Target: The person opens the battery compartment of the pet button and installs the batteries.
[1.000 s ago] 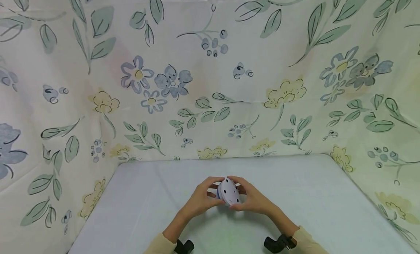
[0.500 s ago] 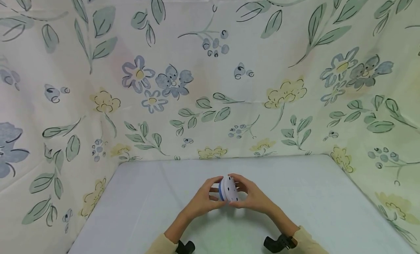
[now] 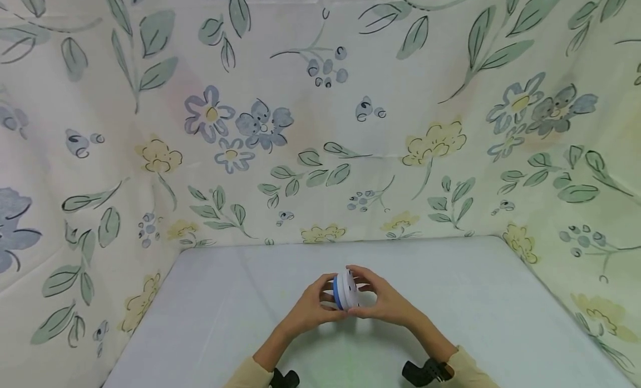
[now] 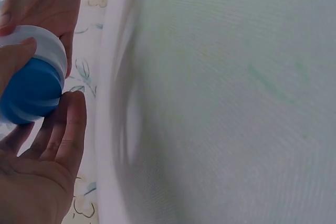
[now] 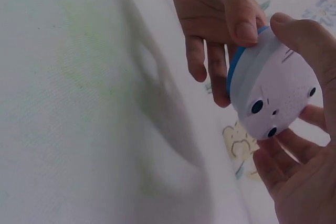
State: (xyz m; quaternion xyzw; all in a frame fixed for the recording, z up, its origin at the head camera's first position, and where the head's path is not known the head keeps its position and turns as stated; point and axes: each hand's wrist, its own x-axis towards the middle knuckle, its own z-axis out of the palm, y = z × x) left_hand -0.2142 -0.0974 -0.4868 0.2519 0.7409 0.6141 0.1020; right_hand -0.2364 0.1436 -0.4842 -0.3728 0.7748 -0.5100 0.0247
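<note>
A small round device (image 3: 346,290) with a white domed face, black dots and a blue base is held between both hands above the white table. My left hand (image 3: 311,305) grips the blue-base side, thumb below and fingers above in the head view. On the white side, my right hand (image 3: 388,303) pinches the rim between thumb and fingers. The left wrist view shows the device's smooth blue base (image 4: 34,87) under the left thumb. From the right wrist, its white face (image 5: 281,87) shows dark round spots and tiny holes.
The white-covered table (image 3: 225,299) stretches out below the hands. A floral cloth (image 3: 320,126) hangs behind it and along both sides. Black wrist cameras are strapped near the left sleeve (image 3: 245,374) and the right sleeve (image 3: 468,368).
The device has turned in the hands, so its dotted white face points more to the right and more of its blue base shows on the left. Both hands have barely shifted.
</note>
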